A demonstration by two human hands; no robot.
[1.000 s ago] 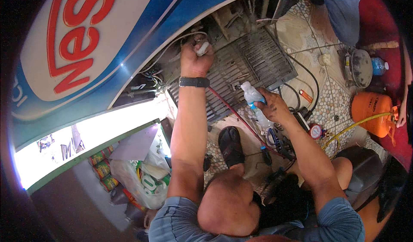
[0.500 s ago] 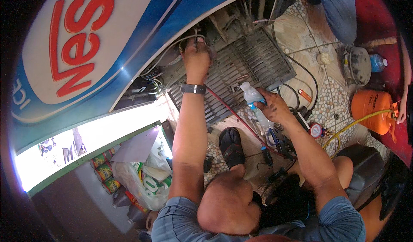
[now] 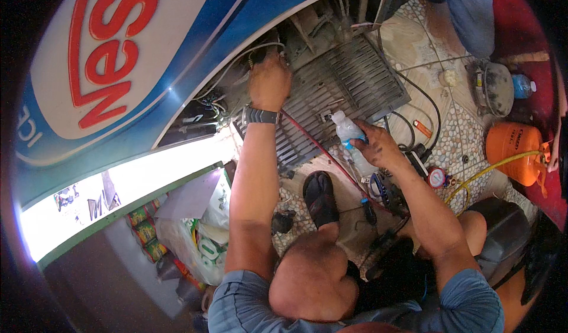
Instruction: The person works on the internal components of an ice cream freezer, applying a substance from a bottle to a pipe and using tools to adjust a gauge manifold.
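Observation:
My left hand [image 3: 269,83], with a dark watch [image 3: 261,116] on its wrist, reaches into the open, dusty machine bay of a blue and white freezer [image 3: 195,55]. Its fingers are lost in the dark among thin cables, and what they touch is hidden. In my right hand [image 3: 378,148] is a clear plastic bottle [image 3: 346,126] with a blue label, gripped round its body and tilted. Below the left hand lies a slotted, dirty metal panel [image 3: 319,105]. A red hose [image 3: 313,146] runs diagonally between my hands.
To the right are a pressure gauge [image 3: 436,177], an orange lighter [image 3: 422,129], an orange gas cylinder [image 3: 513,153] with a yellow hose [image 3: 491,168], and a dark round canister [image 3: 496,90]. A screwdriver [image 3: 369,211] lies near my foot. Another person's jeans [image 3: 470,16] show at upper right.
My left hand has turned so that its back shows and its fingers are less visible. The right hand still holds the bottle, nearly unmoved. My view has shifted slightly.

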